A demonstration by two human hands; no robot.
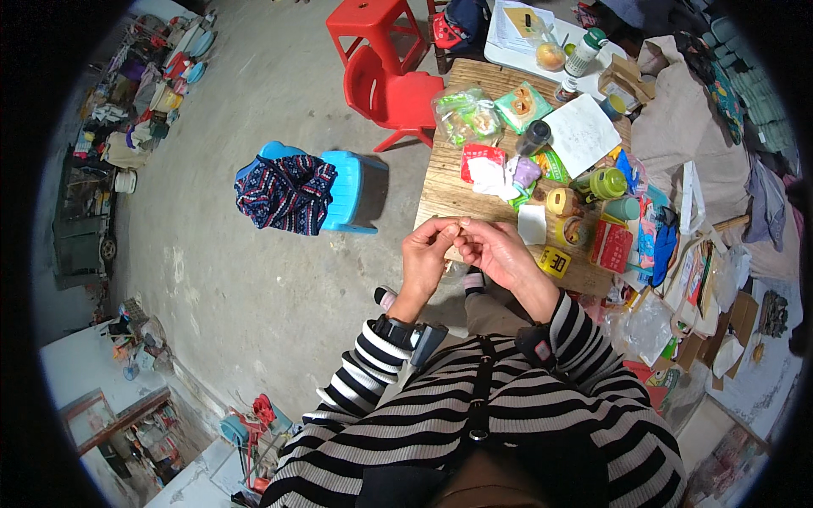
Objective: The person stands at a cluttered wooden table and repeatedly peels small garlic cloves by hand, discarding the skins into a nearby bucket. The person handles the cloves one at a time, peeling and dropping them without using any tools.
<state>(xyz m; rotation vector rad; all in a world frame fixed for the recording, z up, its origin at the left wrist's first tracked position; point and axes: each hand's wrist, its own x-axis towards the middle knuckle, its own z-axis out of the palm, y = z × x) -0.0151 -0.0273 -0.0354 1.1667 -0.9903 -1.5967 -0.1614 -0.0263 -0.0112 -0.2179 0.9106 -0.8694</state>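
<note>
My left hand point(424, 255) and my right hand point(498, 254) meet fingertip to fingertip over the near-left corner of a wooden table point(438, 202). Thumbs and index fingers are pinched together. Whatever may lie between the fingertips is too small and hidden to make out. Just right of my right hand a white sheet of paper point(531, 224) lies on the table, and a yellow block with a number point(553, 262) stands near the front edge. Beyond my fingers are white tissues point(488, 178) and a red packet point(477, 156).
A lidded jar point(563, 202), a green bottle point(603, 184), a dark bottle point(533, 138) and snack bags point(467, 117) crowd the table. Behind its left side is a red chair point(406, 95). A blue chair point(343, 190) with a patterned garment point(286, 193) stands on the concrete floor, left.
</note>
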